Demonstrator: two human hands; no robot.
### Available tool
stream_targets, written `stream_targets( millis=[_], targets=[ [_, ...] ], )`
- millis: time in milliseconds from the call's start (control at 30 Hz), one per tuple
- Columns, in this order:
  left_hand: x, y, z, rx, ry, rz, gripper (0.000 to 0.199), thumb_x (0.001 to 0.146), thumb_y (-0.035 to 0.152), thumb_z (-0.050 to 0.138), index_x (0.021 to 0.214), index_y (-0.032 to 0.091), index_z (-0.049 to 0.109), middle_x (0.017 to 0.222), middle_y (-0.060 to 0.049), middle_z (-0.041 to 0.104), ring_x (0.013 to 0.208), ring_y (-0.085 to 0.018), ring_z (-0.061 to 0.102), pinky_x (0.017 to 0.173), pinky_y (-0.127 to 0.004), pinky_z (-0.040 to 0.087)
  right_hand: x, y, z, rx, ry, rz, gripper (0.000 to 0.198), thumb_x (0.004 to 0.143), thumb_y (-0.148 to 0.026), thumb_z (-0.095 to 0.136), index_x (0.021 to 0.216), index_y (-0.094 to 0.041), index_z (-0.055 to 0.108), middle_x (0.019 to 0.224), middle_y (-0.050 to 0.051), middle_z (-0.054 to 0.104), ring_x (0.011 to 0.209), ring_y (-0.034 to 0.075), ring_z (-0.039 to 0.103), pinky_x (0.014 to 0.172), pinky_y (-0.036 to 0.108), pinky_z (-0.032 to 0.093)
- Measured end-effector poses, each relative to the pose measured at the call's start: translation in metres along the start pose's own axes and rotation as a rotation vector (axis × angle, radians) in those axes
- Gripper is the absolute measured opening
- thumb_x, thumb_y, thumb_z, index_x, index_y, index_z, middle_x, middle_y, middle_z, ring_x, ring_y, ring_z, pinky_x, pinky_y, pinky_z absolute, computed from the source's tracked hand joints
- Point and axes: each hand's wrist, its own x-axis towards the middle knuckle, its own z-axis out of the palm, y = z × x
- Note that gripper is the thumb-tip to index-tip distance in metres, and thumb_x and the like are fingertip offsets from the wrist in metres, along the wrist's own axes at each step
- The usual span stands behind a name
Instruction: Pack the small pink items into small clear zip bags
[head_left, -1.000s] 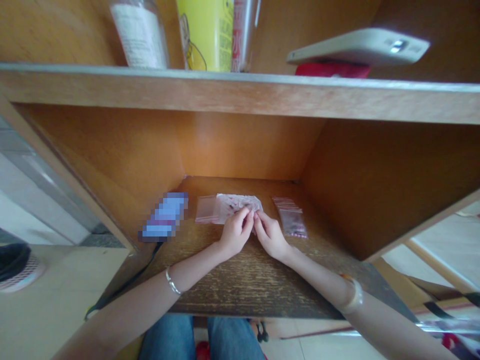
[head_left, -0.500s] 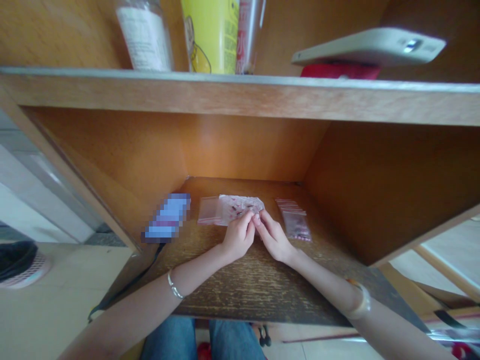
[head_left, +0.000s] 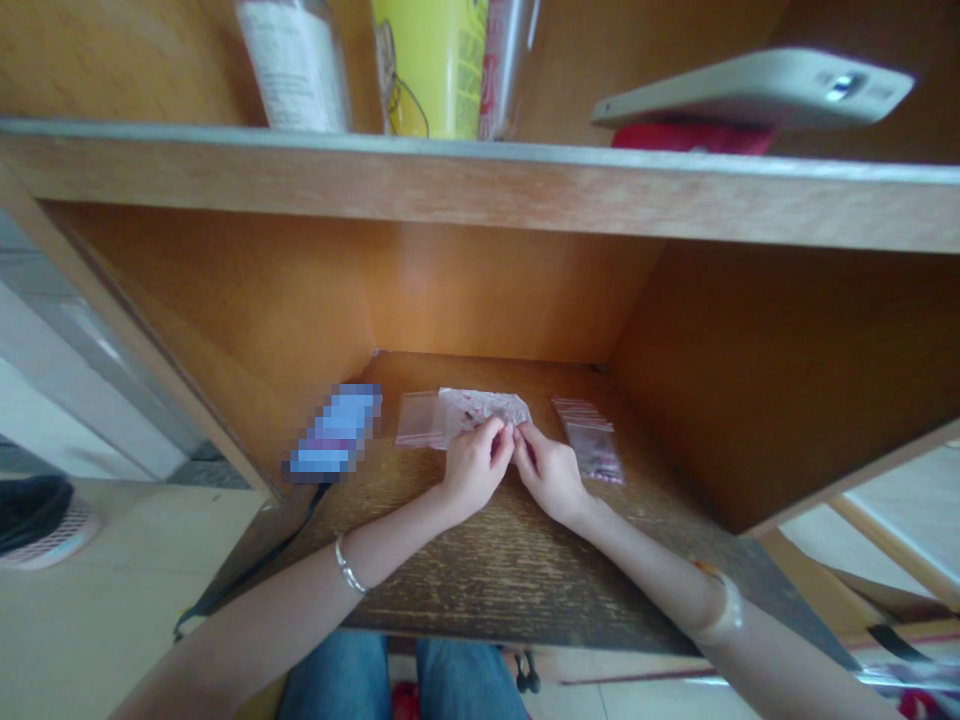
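My left hand (head_left: 475,466) and my right hand (head_left: 552,472) meet fingertip to fingertip over the desk, both pinched closed. Whatever lies between the fingertips is too small and covered to make out. Just behind them is a crumpled whitish sheet (head_left: 480,405) with small dark and reddish bits on it; its near edge is partly hidden by my hands. Left of it, touching its edge, lie clear zip bags (head_left: 418,420). To the right of my right hand lies another stack of zip bags (head_left: 591,445), with something dark and pinkish in the lower part.
A blurred-out phone-like slab (head_left: 335,435) with a dark strap (head_left: 285,545) lies at the left of the wooden desk (head_left: 465,580). Side walls and a shelf (head_left: 480,190) frame the space. Above stand a bottle (head_left: 296,70), a yellow container (head_left: 435,65) and a pale device (head_left: 750,90).
My fingers have shifted slightly against each other, the right fingertips now more curled in. The whole view has tilted a little; the objects on the desk lie as before.
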Motion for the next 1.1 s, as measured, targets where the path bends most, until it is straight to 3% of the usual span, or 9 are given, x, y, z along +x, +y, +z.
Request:
stream_targets(
  millis=[200,400,533,633,733,867,1100],
  targets=[
    [-0.0004,0.0014,-0.0008,0.091,0.062,0.051,0.023,0.091,0.024,0.039,0.071,0.019,0.05,0.054,0.003,0.052,0.047,-0.01,0.045,0.048,-0.022,0.03,0.0005,-0.001,0.0,-0.286,0.069,0.081,0.027,0.091,-0.029,0.037,0.083,-0.016,0.059,0.059,0.005,0.064,0.047,0.015,0.055,0.048,0.024,0.024],
    [-0.0011,0.0021,-0.0016,0.037,0.032,0.03,0.018,0.091,0.025,0.043,0.075,0.019,0.051,0.061,0.003,0.055,0.051,-0.01,0.049,0.052,-0.021,0.037,0.0039,0.0045,-0.0029,-0.273,0.136,0.159,0.024,0.091,-0.03,0.04,0.084,-0.018,0.06,0.061,0.003,0.065,0.046,0.013,0.052,0.047,0.023,0.022],
    [0.0009,0.0015,-0.0018,-0.025,0.108,0.016,0.009,0.085,0.025,0.053,0.091,0.018,0.051,0.083,-0.002,0.06,0.07,-0.012,0.057,0.064,-0.023,0.046,0.0022,0.0039,-0.0012,-0.178,0.139,0.111,0.027,0.092,-0.031,0.04,0.087,-0.018,0.063,0.066,0.006,0.067,0.05,0.014,0.055,0.049,0.023,0.026],
    [0.0018,0.0008,-0.0032,-0.004,0.147,0.055,0.007,0.084,0.017,0.052,0.09,0.019,0.054,0.093,-0.004,0.059,0.082,-0.015,0.059,0.072,-0.026,0.048,0.0001,0.0034,0.0009,-0.089,0.131,0.082,0.03,0.092,-0.033,0.039,0.09,-0.017,0.064,0.071,0.006,0.068,0.053,0.015,0.057,0.052,0.023,0.031],
    [0.0014,-0.0006,-0.0047,0.032,0.117,0.099,0.016,0.085,0.01,0.047,0.09,0.02,0.059,0.102,-0.005,0.059,0.091,-0.015,0.06,0.077,-0.027,0.049,-0.0015,0.0023,0.0019,0.019,0.12,0.076,0.031,0.092,-0.036,0.039,0.092,-0.017,0.065,0.07,0.006,0.068,0.052,0.014,0.055,0.053,0.023,0.035],
    [0.0009,-0.0011,-0.0058,0.135,0.084,0.094,0.025,0.085,0.011,0.049,0.105,0.021,0.062,0.116,-0.008,0.06,0.102,-0.02,0.059,0.086,-0.036,0.048,-0.0026,0.0005,0.0023,0.236,0.069,0.061,0.03,0.091,-0.038,0.042,0.087,-0.017,0.063,0.069,0.004,0.065,0.055,0.014,0.055,0.055,0.024,0.04],
    [0.001,-0.0004,-0.0067,0.211,0.021,0.076,0.034,0.087,0.013,0.049,0.118,0.025,0.059,0.123,-0.007,0.06,0.111,-0.022,0.056,0.087,-0.039,0.045,-0.0013,0.0035,0.007,0.566,0.016,0.098,0.027,0.089,-0.04,0.048,0.081,-0.018,0.06,0.071,0.003,0.062,0.061,0.014,0.056,0.06,0.025,0.046]
  ],
)
